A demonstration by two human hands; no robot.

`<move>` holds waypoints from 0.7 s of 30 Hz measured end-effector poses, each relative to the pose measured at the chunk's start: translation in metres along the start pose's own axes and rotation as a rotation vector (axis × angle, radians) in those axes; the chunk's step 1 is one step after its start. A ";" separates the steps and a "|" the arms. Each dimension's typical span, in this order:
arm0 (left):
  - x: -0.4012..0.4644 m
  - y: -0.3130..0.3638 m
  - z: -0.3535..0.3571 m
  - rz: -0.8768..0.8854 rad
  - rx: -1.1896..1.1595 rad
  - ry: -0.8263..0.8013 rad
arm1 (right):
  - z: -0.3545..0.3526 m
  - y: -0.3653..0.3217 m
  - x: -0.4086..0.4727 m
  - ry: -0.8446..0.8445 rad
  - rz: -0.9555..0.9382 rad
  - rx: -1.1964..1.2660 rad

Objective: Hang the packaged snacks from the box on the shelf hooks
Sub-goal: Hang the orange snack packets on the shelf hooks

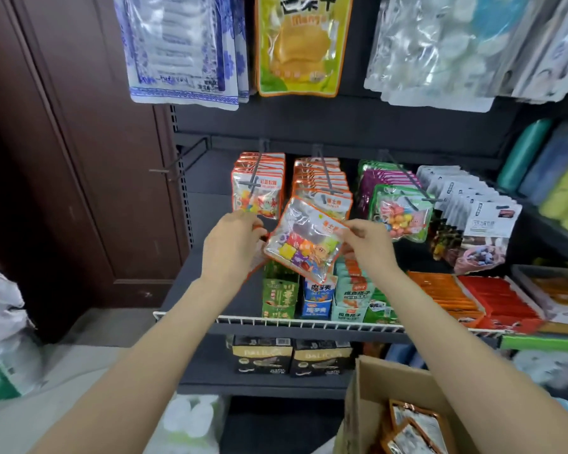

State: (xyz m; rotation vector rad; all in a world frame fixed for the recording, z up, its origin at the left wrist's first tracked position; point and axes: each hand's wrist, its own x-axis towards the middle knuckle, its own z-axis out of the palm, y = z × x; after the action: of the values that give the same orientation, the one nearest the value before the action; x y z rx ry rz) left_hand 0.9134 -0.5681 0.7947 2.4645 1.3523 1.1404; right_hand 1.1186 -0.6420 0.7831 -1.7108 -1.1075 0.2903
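**Snack packet held up at the middle hook**

Hands meet on one orange-edged snack packet (pixel 304 242), tilted, just in front of the middle row of hanging packets (pixel 322 183). Your left hand (pixel 232 245) grips the packet's left edge with curled fingers; your right hand (pixel 369 239) pinches its upper right corner between thumb and fingertips. The packet's clear window shows coloured sweets, and it hangs from neither hook — it rests only in your grasp.

Behind it, the middle hook (pixel 323 172) carries a stack of like packets. To the left, another hook (pixel 254 173) holds a shorter orange stack; further left an empty hook (pixel 177 160) juts out. To the right hang green and purple packets (pixel 397 204), then white-topped ones (pixel 476 221).

Below, the wire-fronted shelf (pixel 309 322) holds small upright cartons. Near you on the right, the cardboard box (pixel 397 385) stands open with more orange-edged packets (pixel 413 427) lying inside — low in the corner.
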 end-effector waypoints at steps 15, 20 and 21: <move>0.034 -0.010 0.007 0.051 -0.103 0.001 | 0.012 0.004 0.054 0.179 -0.067 -0.432; 0.036 -0.011 0.011 -0.005 -0.234 -0.007 | 0.019 0.001 0.061 0.257 -0.024 -0.556; 0.036 -0.012 0.011 -0.022 -0.251 -0.016 | 0.021 0.001 0.062 0.262 -0.012 -0.573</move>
State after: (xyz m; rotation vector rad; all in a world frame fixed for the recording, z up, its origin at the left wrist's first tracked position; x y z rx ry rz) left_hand 0.9240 -0.5306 0.8025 2.2710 1.1502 1.2003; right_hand 1.1398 -0.5807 0.7915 -2.1638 -1.0634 -0.2844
